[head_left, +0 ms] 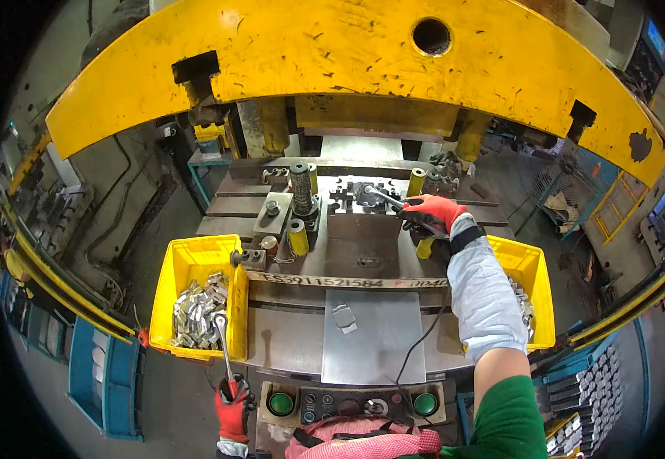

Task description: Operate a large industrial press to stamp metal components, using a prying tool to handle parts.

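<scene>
My right hand (430, 214), in a red and dark glove, is closed round the handle of a metal rod tool with a rounded head (386, 198). The head of that tool is over the toothed die (340, 197) on the press bed; whether it touches cannot be made out. Low on the left, my left hand (233, 409), also gloved, grips a second metal rod tool with a rounded head (226, 352). Its head lies at the near edge of the left yellow bin (166, 294), which holds many shiny metal pieces (201, 310).
A yellow press ram (317, 53) spans overhead. Yellow-topped posts (297, 237) stand around the die. One flat metal piece (344, 318) lies on a grey plate (378, 344) in front. Another yellow bin (535, 287) sits right, and a control panel (332, 403) with green buttons is nearest me.
</scene>
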A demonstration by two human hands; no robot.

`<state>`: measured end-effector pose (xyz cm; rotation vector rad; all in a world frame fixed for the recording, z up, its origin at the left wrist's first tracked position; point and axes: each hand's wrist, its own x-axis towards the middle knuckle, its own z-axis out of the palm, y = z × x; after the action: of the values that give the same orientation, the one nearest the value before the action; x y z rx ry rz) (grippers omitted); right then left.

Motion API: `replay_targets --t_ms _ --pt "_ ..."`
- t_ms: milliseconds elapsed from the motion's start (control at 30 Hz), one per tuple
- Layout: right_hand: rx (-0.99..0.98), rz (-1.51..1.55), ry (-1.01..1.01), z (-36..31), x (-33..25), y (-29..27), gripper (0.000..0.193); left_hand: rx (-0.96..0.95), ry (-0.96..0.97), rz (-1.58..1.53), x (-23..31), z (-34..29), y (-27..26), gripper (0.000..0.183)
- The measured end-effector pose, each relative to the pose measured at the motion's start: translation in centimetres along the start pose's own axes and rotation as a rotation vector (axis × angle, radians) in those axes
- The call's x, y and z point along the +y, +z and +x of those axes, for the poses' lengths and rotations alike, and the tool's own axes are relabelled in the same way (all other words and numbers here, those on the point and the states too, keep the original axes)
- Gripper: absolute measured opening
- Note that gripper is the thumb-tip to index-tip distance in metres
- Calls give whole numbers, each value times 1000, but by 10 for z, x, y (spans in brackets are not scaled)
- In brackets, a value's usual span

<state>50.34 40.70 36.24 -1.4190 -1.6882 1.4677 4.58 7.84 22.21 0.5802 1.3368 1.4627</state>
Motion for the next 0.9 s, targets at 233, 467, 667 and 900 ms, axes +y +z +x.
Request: replay_targets --t_ms 233,467,667,900 --pt "400 -27 -238 17 39 63 30 30 86 135 -14 2 -7 26" --pt "632 -208 -374 -17 32 102 44 -37 11 5 -3 2 2 29" --pt "-70 -136 -272 -110 -14 126 52 -45 106 -6 5 27 4 39" --pt "-254 -195 -253 -154 15 191 52 -302 454 220 12 60 83 22"
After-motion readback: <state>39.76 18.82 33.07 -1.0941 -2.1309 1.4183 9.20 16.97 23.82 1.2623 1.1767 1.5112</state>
